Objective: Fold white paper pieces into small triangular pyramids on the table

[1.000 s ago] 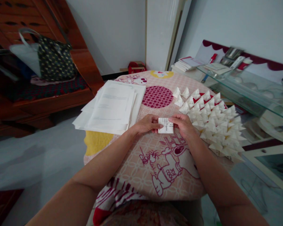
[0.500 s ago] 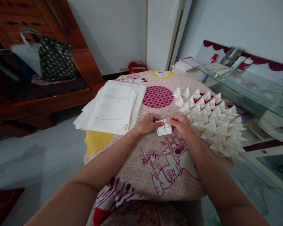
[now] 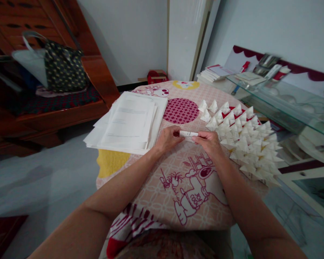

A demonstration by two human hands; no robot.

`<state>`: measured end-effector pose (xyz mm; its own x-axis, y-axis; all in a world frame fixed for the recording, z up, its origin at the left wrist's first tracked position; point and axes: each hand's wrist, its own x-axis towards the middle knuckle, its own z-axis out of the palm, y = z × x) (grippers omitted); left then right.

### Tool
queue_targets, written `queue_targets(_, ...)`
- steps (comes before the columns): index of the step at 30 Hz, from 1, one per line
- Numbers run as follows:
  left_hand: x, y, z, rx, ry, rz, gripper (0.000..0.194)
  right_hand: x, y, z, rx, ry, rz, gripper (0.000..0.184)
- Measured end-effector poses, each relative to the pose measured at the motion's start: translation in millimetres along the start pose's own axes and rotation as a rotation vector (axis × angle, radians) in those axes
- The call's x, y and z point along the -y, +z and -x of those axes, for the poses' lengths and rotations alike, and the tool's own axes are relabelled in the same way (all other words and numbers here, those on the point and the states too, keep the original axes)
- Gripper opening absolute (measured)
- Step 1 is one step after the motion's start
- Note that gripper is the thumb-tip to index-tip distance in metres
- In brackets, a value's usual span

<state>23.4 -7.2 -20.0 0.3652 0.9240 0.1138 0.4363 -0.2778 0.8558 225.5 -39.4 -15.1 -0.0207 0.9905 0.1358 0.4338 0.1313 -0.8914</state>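
Between my two hands is a small folded piece of paper [image 3: 189,134], white with dark print, seen as a narrow strip across its width. My left hand [image 3: 169,137] pinches its left end, and my right hand [image 3: 209,141] pinches the right end. Both hands are just above the patterned tablecloth [image 3: 151,183]. Close to the right hand stand many folded paper pieces [image 3: 245,140], white and pointed, in tight rows. Left of my hands lies a loose stack of paper sheets [image 3: 126,124].
A glass shelf [image 3: 291,100] with cups and other items borders the table on the right. Below it sits a white-framed screen [image 3: 313,190]. A wooden bench [image 3: 97,75] on the left holds a dark patterned bag [image 3: 64,68].
The folded paper was first flat and square facing me, then tilted a little. Now it is turned or folded to a narrow strip, slightly farther from me. Both hands kept hold of it.
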Motion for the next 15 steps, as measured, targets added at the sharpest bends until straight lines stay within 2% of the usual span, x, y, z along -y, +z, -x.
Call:
queue_targets(4, 0, -0.8, -1, -0.118, 0.189, -0.149, 0.006, 4, -2, 0, 0.025, -0.188, 0.115, 0.023)
queue_targets(9, 7, 3.3, -3, -0.105, 0.328, -0.231, 0.015, 4, 0, 3, 0.032, -0.514, 0.252, 0.018)
queue_targets(12, 10, 4.3, -1, -0.028, 0.387, -0.314, 0.016, 0, 2, 8, 0.127, -0.597, 0.364, 0.019)
queue_targets(15, 10, -1.3, 6, 0.112, 0.41, -0.383, 0.016, -2, 4, 13, 0.273, -0.571, 0.491, 0.014)
